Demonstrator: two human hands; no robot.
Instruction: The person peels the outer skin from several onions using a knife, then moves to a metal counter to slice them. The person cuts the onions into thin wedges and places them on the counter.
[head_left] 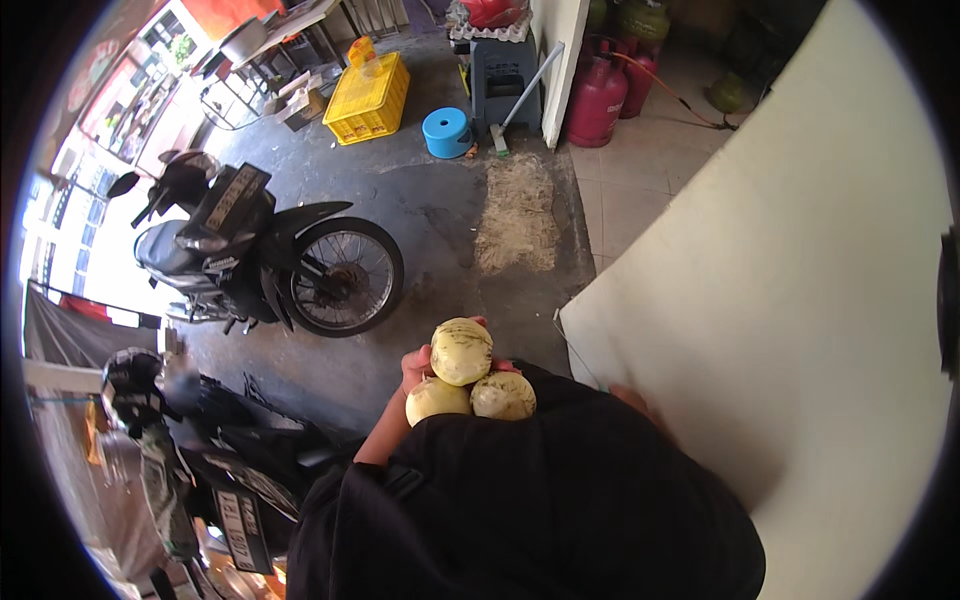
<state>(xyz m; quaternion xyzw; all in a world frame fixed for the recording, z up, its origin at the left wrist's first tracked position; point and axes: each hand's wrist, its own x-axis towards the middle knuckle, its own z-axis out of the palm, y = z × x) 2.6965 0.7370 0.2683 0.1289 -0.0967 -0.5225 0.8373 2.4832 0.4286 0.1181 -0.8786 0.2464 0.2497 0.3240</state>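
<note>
Three round, pale yellow pepino melons with dark streaks are gathered close against my black shirt (540, 490). One melon (461, 351) rests on top, another melon (438, 401) sits at the lower left, and a third melon (503, 395) at the lower right. My left hand (415, 370) is wrapped round them from below and the side, with fingertips showing past the fruit. On the right, only a small part of my right hand (632, 402) shows between my shirt and the pale door (800, 300). Its fingers are mostly hidden.
A black motorbike (250, 240) stands ahead on the left, its front wheel toward me. Another motorbike (230, 460) is close at lower left. Farther off are a yellow crate (368, 97), a blue stool (447, 133), a broom (530, 90) and pink gas cylinders (597, 100) beyond the doorway.
</note>
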